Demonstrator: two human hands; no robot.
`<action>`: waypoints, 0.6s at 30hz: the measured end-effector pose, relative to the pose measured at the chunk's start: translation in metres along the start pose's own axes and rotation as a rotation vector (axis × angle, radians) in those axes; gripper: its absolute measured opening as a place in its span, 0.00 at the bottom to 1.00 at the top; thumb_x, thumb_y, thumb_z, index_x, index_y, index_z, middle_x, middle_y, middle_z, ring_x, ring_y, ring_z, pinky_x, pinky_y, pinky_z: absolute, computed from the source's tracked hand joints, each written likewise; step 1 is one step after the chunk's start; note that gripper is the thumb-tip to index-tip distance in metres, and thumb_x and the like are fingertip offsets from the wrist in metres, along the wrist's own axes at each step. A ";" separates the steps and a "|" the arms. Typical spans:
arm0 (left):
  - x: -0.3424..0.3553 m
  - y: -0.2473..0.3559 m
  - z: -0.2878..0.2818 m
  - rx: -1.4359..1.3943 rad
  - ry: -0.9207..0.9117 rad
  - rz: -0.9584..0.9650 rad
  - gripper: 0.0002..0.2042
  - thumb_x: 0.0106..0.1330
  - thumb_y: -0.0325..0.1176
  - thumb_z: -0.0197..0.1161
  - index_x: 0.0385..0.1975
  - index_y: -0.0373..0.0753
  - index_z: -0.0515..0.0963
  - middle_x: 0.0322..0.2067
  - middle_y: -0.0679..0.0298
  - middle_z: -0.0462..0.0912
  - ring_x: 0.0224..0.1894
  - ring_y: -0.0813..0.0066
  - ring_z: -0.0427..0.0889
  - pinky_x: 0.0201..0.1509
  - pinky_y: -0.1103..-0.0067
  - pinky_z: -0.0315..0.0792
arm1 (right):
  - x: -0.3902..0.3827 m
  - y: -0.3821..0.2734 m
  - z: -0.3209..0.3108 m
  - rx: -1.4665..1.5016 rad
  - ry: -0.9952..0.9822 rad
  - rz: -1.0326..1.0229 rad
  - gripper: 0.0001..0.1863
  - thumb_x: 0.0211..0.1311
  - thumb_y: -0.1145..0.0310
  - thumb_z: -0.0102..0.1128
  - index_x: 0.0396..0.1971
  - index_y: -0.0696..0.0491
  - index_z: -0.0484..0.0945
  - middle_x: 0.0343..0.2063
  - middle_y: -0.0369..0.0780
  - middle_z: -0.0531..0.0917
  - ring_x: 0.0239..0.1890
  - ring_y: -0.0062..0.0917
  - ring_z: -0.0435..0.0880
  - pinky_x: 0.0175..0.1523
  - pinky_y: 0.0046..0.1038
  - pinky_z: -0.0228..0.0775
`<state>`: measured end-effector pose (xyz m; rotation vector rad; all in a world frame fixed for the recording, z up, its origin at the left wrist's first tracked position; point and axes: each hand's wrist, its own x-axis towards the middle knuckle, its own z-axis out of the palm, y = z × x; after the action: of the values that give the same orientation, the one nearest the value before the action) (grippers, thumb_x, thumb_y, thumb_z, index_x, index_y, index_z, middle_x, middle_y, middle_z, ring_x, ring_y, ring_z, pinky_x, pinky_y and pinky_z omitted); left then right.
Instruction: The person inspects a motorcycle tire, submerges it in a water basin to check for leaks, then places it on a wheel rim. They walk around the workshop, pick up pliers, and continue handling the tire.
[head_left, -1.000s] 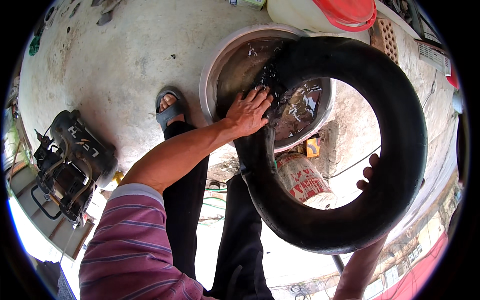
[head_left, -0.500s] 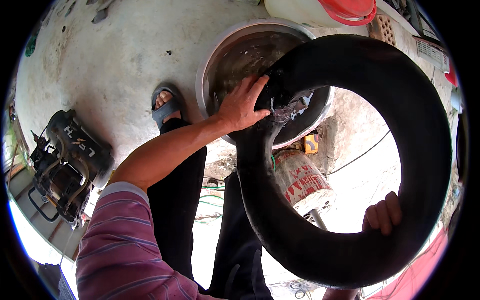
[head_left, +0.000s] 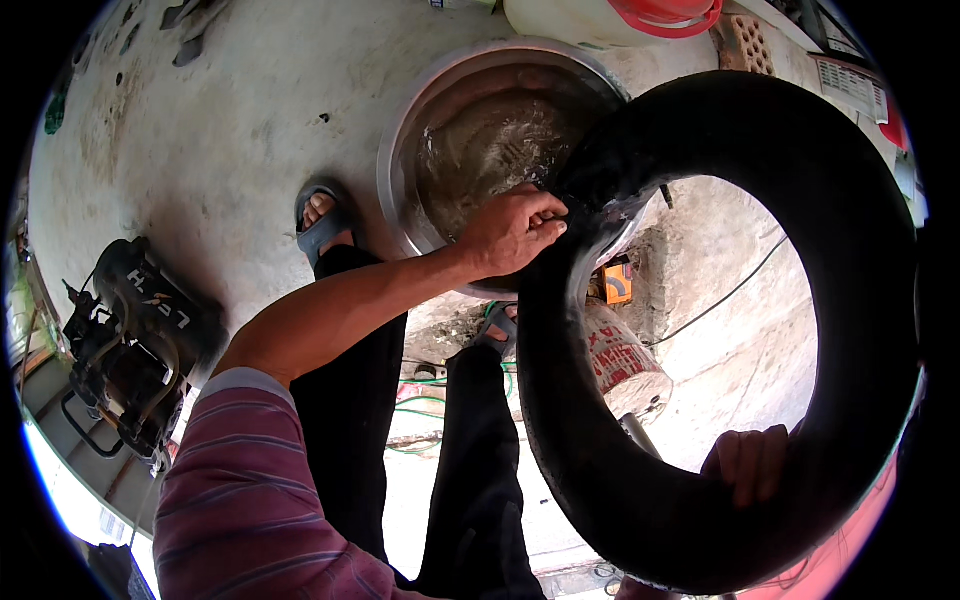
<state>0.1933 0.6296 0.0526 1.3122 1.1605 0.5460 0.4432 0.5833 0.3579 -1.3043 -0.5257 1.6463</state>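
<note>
One wide fisheye view looks steeply down from head height, close above the tube [head_left: 862,300], which fills much of its right half, with floor [head_left: 225,120] beyond.

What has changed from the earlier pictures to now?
The black tube has shifted right and down in the view, covering less of the basin. The left grip, spread at first, has curled at the tube's left edge. The right grip still holds the tube; the compressor stays at left.

The way into the basin [head_left: 391,170] is open from the far left, but the tube [head_left: 862,300] blocks its right.
</note>
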 end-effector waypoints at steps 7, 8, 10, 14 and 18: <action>-0.028 0.043 0.013 0.162 -0.065 0.493 0.18 0.68 0.48 0.61 0.46 0.41 0.81 0.48 0.60 0.79 0.57 0.64 0.74 0.63 0.66 0.64 | 0.015 0.024 0.028 0.346 0.135 -0.199 0.21 0.77 0.56 0.35 0.40 0.56 0.74 0.15 0.32 0.71 0.15 0.18 0.70 0.30 0.23 0.62; -0.029 0.038 0.014 0.152 -0.177 0.422 0.22 0.68 0.54 0.58 0.48 0.42 0.81 0.50 0.61 0.78 0.61 0.63 0.71 0.67 0.63 0.57 | 0.017 0.035 0.021 0.432 0.100 -0.234 0.21 0.77 0.56 0.35 0.38 0.56 0.74 0.15 0.33 0.71 0.14 0.18 0.70 0.30 0.22 0.61; -0.027 0.016 0.018 0.336 -0.289 0.406 0.23 0.68 0.55 0.57 0.49 0.42 0.80 0.52 0.62 0.78 0.63 0.63 0.69 0.69 0.61 0.55 | 0.014 0.047 0.013 0.428 0.048 -0.229 0.21 0.77 0.56 0.36 0.34 0.55 0.73 0.16 0.33 0.72 0.15 0.17 0.70 0.31 0.21 0.61; -0.031 -0.025 0.026 0.493 -0.248 0.376 0.25 0.67 0.55 0.57 0.51 0.42 0.79 0.59 0.61 0.73 0.69 0.63 0.63 0.72 0.57 0.50 | 0.009 0.060 -0.010 0.088 -0.105 -0.126 0.19 0.76 0.56 0.37 0.27 0.50 0.69 0.18 0.34 0.72 0.21 0.17 0.73 0.35 0.21 0.61; -0.026 -0.040 0.026 0.584 -0.257 0.351 0.26 0.67 0.54 0.57 0.57 0.42 0.76 0.64 0.59 0.67 0.72 0.63 0.56 0.74 0.55 0.47 | -0.010 0.093 0.005 0.182 0.044 -0.248 0.17 0.75 0.57 0.43 0.29 0.53 0.68 0.23 0.38 0.70 0.25 0.25 0.71 0.38 0.29 0.62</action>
<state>0.1948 0.5855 0.0206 2.0477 0.9061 0.2755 0.4010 0.5324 0.2911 -1.0926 -0.4791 1.4222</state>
